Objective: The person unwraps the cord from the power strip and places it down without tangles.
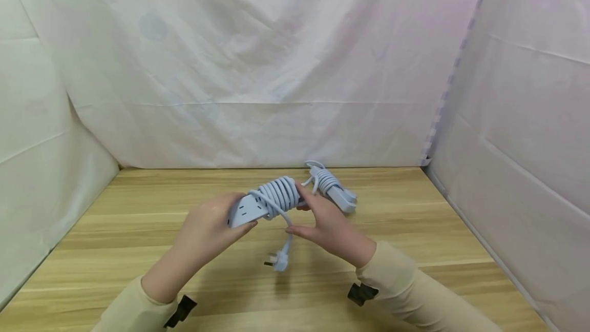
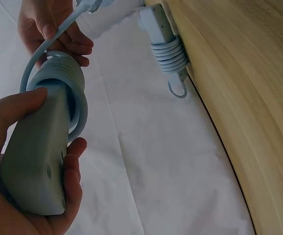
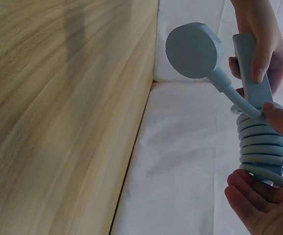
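A white power strip (image 1: 249,210) is held above the table, its cord (image 1: 282,195) wound in several turns around one end. My left hand (image 1: 203,227) grips the bare socket end, thumb on one side and fingers curled round the other. At the wound end, my right hand (image 1: 329,222) holds the cord; its thumb lies on the loose length and its fingers are by the coil's end. From that length the plug (image 1: 279,261) hangs below the strip, pins pointing left. In the right wrist view the plug's round back (image 3: 193,50) faces the camera.
A second white power strip (image 1: 342,198), also wrapped in its cord, lies on the wooden table (image 1: 161,199) behind my right hand. White cloth (image 1: 258,65) hangs along the table's back, with more cloth at both sides.
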Motion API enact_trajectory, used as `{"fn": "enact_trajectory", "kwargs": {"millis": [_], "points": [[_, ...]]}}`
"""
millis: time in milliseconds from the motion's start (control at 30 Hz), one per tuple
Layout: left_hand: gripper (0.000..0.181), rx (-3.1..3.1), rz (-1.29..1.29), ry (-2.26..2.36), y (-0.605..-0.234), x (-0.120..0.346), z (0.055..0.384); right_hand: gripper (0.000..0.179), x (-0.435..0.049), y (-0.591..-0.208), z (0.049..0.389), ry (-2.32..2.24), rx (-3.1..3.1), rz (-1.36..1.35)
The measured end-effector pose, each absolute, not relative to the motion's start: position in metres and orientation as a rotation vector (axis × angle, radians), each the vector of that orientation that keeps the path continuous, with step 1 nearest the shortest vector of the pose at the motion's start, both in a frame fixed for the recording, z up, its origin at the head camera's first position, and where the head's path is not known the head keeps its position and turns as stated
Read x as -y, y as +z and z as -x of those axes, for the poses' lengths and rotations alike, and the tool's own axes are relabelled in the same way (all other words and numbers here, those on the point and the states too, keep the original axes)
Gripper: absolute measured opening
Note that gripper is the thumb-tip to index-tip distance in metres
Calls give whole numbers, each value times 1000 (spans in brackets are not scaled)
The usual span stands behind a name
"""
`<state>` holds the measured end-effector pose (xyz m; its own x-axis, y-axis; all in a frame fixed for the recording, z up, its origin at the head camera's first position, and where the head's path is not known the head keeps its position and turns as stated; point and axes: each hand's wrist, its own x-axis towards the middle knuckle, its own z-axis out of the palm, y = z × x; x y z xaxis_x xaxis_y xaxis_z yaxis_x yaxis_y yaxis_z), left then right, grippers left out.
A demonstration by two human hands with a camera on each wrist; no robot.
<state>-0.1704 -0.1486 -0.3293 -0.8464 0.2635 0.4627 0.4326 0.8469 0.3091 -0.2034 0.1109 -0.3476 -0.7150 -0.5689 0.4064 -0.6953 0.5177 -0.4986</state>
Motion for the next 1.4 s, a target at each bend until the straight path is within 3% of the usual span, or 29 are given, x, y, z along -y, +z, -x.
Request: {"fn": "enact_trajectory", "kwargs": {"millis": [433,767,867,1000,1400], "points": [[50,2526,537,-383,-336,142,177,100,-99,-346,200,806,2441,-1174],[49,2434,592,-272,-341,139,180,103,-98,-350,196,844,2528,-1025],[51,2438,577,-264,-341,138,180,95,-99,-351,193,807,2494,-969],[50,2468,532,-270,-339,136,179,69,-100,-351,190,696,2380,-963],[48,2444,484,-283,-342,138,179,20,-89,-347,191,663,2200,-1229]]}}
